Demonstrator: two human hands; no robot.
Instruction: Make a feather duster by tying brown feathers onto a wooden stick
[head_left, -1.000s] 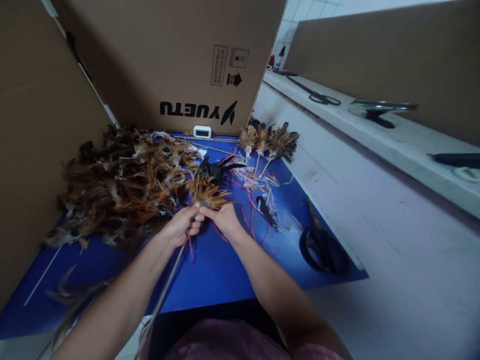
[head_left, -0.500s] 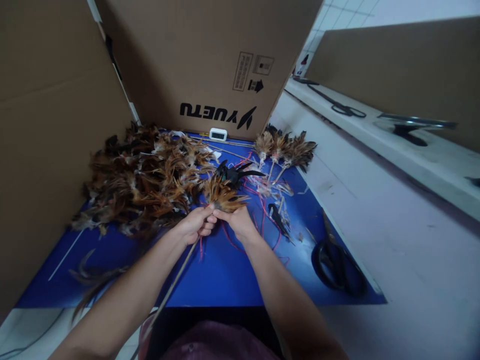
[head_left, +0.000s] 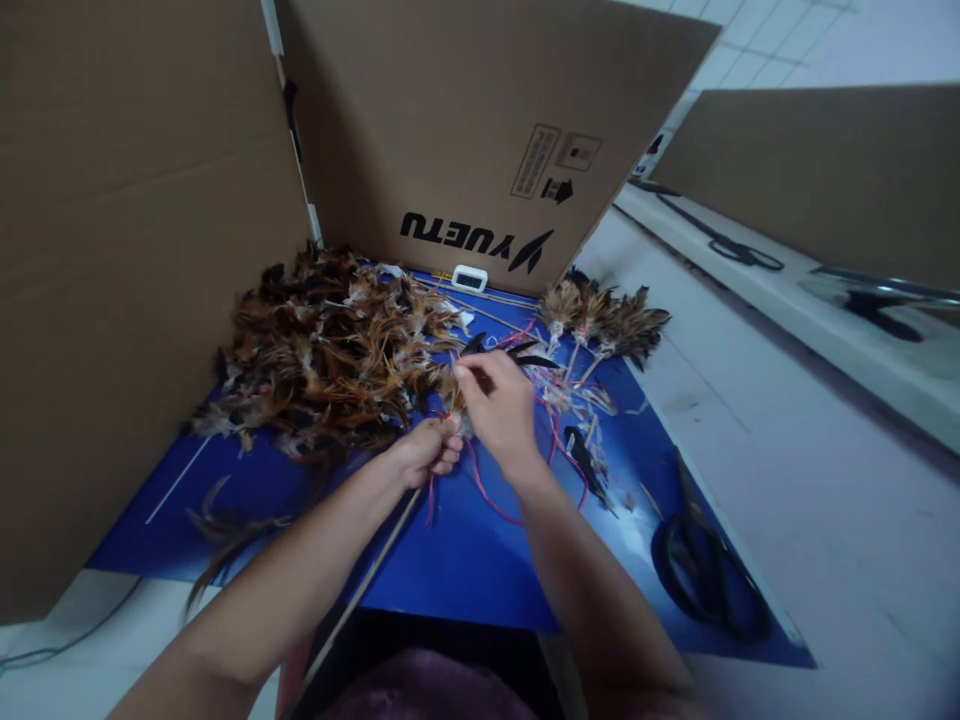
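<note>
My left hand [head_left: 431,450] is closed around the upper end of a thin feather duster stick [head_left: 367,590], which slants down toward my lap. Brown feathers [head_left: 450,388] fan out just above that grip, partly covered by my right hand. With thumb and fingers drawn together, my right hand [head_left: 504,410] is over the feathers; what it pinches, if anything, is hidden. Long black feathers [head_left: 534,358] stick out behind it. Pink string [head_left: 487,500] loops across the blue table surface [head_left: 465,570] below both hands.
A big heap of brown feathers [head_left: 322,350] covers the left side. Feather bundles on sticks [head_left: 600,320] lie back right. Black-handled scissors [head_left: 705,570] rest near the right edge. A small white digital device [head_left: 469,279] stands before the cardboard panel [head_left: 450,120].
My right hand has left the feather base beside my left thumb and risen over the feathers. My left hand keeps its hold. The whole view has shifted right and slightly down.
</note>
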